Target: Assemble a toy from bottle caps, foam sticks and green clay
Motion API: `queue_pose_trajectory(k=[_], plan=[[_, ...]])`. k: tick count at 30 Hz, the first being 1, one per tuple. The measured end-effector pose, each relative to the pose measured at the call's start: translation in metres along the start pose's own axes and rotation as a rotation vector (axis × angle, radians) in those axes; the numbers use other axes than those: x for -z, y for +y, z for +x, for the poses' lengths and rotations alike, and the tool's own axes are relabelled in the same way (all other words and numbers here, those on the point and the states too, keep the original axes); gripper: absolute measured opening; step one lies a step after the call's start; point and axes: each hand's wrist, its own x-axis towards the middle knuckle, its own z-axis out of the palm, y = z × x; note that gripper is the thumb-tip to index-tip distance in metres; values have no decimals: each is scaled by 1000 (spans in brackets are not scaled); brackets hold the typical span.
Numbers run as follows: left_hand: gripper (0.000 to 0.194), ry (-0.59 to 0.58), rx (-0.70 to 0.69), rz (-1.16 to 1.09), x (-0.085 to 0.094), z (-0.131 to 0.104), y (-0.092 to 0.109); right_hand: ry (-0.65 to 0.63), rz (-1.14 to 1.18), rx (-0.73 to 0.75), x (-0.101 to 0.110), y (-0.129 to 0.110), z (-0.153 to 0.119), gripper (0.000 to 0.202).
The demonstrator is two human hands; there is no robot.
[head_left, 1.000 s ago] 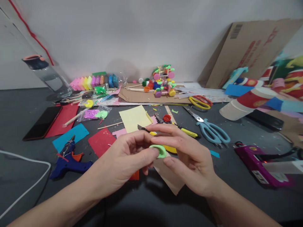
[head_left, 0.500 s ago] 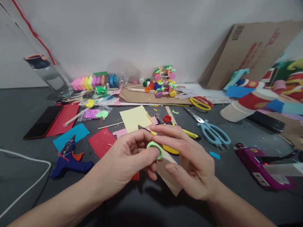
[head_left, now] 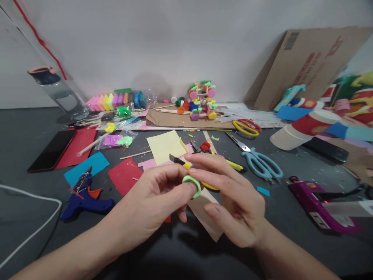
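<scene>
Between the thumb and fingers of my left hand (head_left: 157, 194) is a small light green clay disc (head_left: 196, 183) with a curved, raised rim. My thumb presses into its middle. My right hand (head_left: 236, 194) is beside it on the right, fingers stretched and thumb apart. Its fingertips are over the top of the left fingers, close to the disc; whether they touch it I cannot tell. Partly hidden behind both hands is a yellow craft knife (head_left: 210, 186), its dark blade pointing up left. Below the hands lies a strip of tan card (head_left: 208, 217).
A blue glue gun (head_left: 87, 206) lies at left, near red paper (head_left: 124, 175). Yellow paper (head_left: 166, 146) lies beyond the hands. Blue-handled scissors (head_left: 260, 161), a paper cup (head_left: 303, 130) and a purple device (head_left: 320, 206) are at right. A colourful clay-wheeled model (head_left: 202, 101) stands at the back.
The green disc has turned slightly in my left fingers, its face now more edge-on. My left lower fingers have curled in a little. My right hand has hardly moved.
</scene>
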Motion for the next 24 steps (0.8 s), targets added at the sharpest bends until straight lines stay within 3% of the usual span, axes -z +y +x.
queue_pose_trajectory(k=[5, 24], plan=[[17, 37, 25, 78, 0, -2, 1, 77, -7, 56, -1, 1, 0, 42], [15, 122, -77, 294, -4, -3, 4, 50, 32, -9, 1, -1, -2, 35]])
